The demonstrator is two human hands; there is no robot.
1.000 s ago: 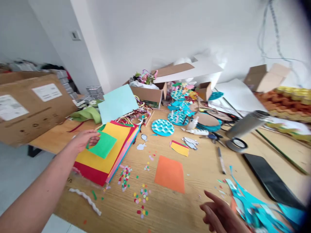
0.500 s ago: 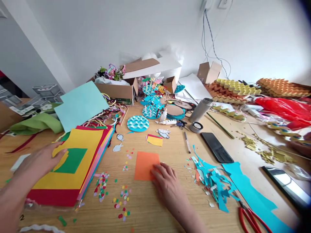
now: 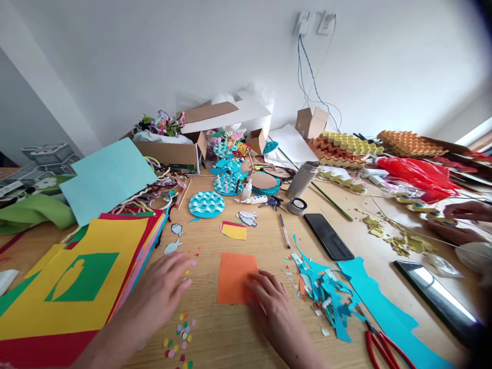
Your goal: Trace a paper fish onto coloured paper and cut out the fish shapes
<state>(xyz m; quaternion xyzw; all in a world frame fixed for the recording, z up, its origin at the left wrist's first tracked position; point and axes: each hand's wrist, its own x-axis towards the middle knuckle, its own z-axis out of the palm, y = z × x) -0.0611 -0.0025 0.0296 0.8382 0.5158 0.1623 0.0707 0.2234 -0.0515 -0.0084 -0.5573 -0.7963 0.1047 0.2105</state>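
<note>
An orange paper square point(image 3: 235, 279) lies flat on the wooden table. My right hand point(image 3: 274, 307) rests on its right edge with the fingertips, fingers slightly spread. My left hand point(image 3: 159, 292) hovers left of the square, empty, thumb and fingers apart. To its left is a stack of coloured sheets point(image 3: 115, 233), yellow on top, with a cut green piece point(image 3: 96, 279) on it. Small yellow and red paper pieces point(image 3: 234, 231) lie behind the square, near grey paper fish point(image 3: 248, 219). Confetti dots point(image 3: 182, 328) are scattered between my hands.
Blue scraps point(image 3: 330, 292), red-handled scissors point(image 3: 380, 343), a pen point(image 3: 285, 230) and two phones point(image 3: 328, 236) lie to the right. Behind stand a metal flask point(image 3: 303, 179), glue bottles point(image 3: 255, 199) and a cardboard box point(image 3: 169, 152). Another person's hands point(image 3: 461, 223) are at the far right.
My left hand has moved right, off the coloured sheets, to beside the orange square. My right hand stays at the square's edge. The camera view has shifted, showing more of the right side.
</note>
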